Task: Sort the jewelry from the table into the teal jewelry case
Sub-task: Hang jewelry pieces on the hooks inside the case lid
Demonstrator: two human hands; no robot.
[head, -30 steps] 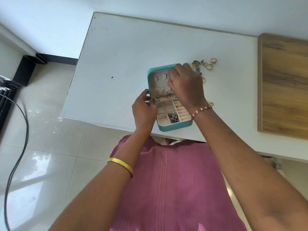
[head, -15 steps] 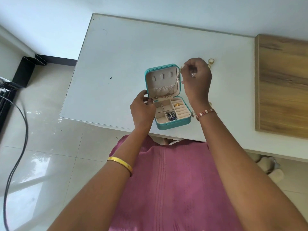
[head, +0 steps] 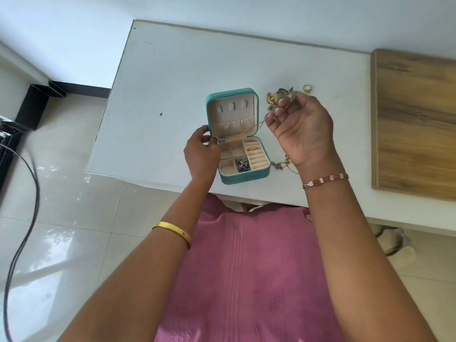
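Your left hand (head: pixel 201 151) grips the open teal case (head: pixel 238 137) at its hinge; your right hand (head: pixel 299 129), just right of it, pinches a thin chain (head: pixel 256 124) w/ curled fingers.

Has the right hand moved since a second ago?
Yes. The right hand was over the lid of the teal jewelry case; now it is off to the case's right, near the loose jewelry.

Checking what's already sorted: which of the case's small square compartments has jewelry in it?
The near-right square compartment of the teal jewelry case: it holds dark blue beaded pieces, while the other three squares show only beige lining.
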